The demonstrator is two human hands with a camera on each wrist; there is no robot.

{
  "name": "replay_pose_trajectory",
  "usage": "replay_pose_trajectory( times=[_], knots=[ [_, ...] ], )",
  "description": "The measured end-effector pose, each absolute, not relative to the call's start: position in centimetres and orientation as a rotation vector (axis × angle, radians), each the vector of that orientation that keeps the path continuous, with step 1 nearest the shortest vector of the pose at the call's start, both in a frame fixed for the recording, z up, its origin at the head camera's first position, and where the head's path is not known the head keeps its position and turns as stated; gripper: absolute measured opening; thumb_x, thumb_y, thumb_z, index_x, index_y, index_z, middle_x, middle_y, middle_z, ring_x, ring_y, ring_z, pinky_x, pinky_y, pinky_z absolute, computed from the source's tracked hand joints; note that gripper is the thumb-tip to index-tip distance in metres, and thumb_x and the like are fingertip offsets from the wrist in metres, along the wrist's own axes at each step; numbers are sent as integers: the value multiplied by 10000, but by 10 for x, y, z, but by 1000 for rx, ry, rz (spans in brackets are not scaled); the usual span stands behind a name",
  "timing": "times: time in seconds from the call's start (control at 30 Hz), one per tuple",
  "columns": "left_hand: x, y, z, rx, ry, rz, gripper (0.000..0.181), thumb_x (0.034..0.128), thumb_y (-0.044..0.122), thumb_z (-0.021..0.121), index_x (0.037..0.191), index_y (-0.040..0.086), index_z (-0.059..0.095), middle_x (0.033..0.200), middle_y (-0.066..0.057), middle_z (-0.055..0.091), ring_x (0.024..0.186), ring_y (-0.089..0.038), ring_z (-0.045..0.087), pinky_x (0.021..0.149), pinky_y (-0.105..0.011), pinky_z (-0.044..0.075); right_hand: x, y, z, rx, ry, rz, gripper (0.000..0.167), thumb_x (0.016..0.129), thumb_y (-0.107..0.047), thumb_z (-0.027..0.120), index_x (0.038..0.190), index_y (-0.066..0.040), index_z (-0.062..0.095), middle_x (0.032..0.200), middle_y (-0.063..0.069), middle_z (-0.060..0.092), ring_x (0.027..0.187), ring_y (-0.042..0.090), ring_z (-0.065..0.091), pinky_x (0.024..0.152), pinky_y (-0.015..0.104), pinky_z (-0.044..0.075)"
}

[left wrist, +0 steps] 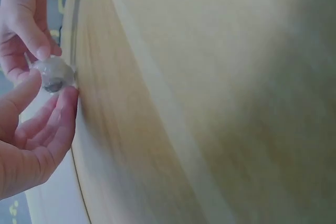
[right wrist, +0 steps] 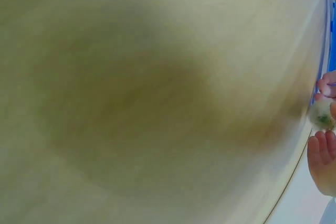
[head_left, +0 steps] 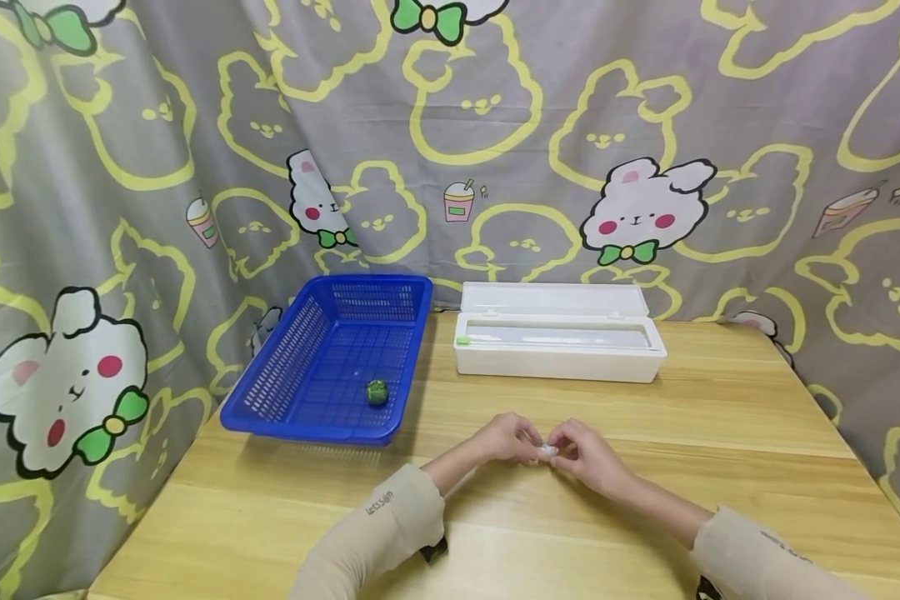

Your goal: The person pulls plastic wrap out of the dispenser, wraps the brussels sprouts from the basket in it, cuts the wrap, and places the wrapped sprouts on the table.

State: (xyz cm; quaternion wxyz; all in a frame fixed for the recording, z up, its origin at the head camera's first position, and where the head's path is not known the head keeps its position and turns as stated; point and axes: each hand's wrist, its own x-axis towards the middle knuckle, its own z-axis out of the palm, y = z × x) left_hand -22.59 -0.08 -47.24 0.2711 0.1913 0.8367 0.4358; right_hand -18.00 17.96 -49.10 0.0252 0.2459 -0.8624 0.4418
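Observation:
Above the wooden table, the left hand (head_left: 507,438) and right hand (head_left: 589,457) meet fingertip to fingertip. Between them they pinch a small round thing wrapped in whitish clear film (head_left: 547,451). Up close in the left wrist view, this wrapped ball (left wrist: 53,73) shows a dark patch underneath, and loose film sticks out at its sides. Greenish spots show through the film in the right wrist view, where the ball (right wrist: 321,115) sits at the right edge, partly cut off. What is inside cannot be made out.
Left of the hands stands a blue plastic basket (head_left: 311,431) with a shiny dark-green ball (head_left: 377,392) inside. Behind the hands lies a long white box (head_left: 558,364), its lid (head_left: 555,298) raised and a green slider (head_left: 462,341) at its left end. A patterned curtain (head_left: 525,100) hangs behind the table.

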Motion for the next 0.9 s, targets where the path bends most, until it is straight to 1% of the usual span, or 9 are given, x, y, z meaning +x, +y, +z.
replay_pose_trajectory(
  times=[0.1, 0.23, 0.3, 0.4, 0.5, 0.7, 0.77, 0.9],
  knots=[
    [-224, 0, -472, 652, 2332, 1107, 175, 741, 41, 725, 893, -11, 655, 719, -41, 666, 592, -83, 580, 552, -178, 475, -178, 183, -491, 829, -2640, 1337, 248, 719, 37, 705, 920, -11, 569, 884, 47, 576, 802, 182, 586, 717, 282, 519],
    [-224, 2, -474, 767, 2420, 1079, 192, 693, 14, 759, 847, -9, 646, 754, -49, 658, 635, -36, 564, 605, -125, 463, -177, 188, -488, 799, -2677, 1248, 317, 736, -26, 713, 1014, 35, 573, 869, 43, 580, 771, 183, 572, 693, 269, 509],
    [-224, 3, -476, 796, 2428, 1083, 199, 677, -6, 763, 832, -8, 639, 761, -54, 655, 642, -28, 561, 616, -116, 463, -177, 189, -487, 782, -2721, 1194, 320, 748, -62, 712, 1029, 36, 593, 866, 32, 578, 765, 178, 559, 683, 259, 497],
    [-224, 2, -475, 816, 2404, 1086, 209, 665, -16, 767, 821, -1, 629, 754, -43, 649, 637, -20, 555, 617, -115, 466, -177, 189, -486, 789, -2769, 1166, 275, 756, -99, 712, 999, 1, 634, 873, 6, 587, 765, 157, 549, 679, 246, 484],
    [-224, 0, -472, 813, 2380, 1071, 195, 684, 17, 766, 817, 12, 624, 739, -22, 637, 633, -20, 544, 615, -128, 465, -177, 190, -488, 813, -2775, 1233, 239, 759, -109, 708, 975, -23, 651, 863, -8, 588, 758, 122, 546, 675, 234, 484],
    [-222, -2, -472, 738, 2314, 1117, 142, 757, 84, 727, 821, 21, 616, 679, -7, 616, 585, -62, 546, 543, -162, 453, -179, 190, -492, 782, -2741, 1493, 198, 820, -118, 650, 956, 25, 637, 851, 54, 627, 741, 49, 546, 668, 214, 486],
    [-222, -1, -475, 720, 2301, 1145, 150, 754, 79, 727, 813, 18, 604, 654, -4, 598, 559, -70, 536, 520, -162, 446, -179, 189, -492, 753, -2743, 1531, 227, 827, -132, 647, 965, 46, 622, 840, 62, 628, 731, 45, 540, 662, 208, 480],
    [-220, 2, -474, 718, 2314, 1146, 174, 737, 90, 744, 786, 21, 593, 621, 10, 570, 530, -60, 505, 498, -155, 428, -181, 185, -493, 664, -2797, 1560, 308, 820, -160, 662, 1006, 79, 603, 796, 39, 601, 695, 53, 503, 623, 198, 453]
  ],
)
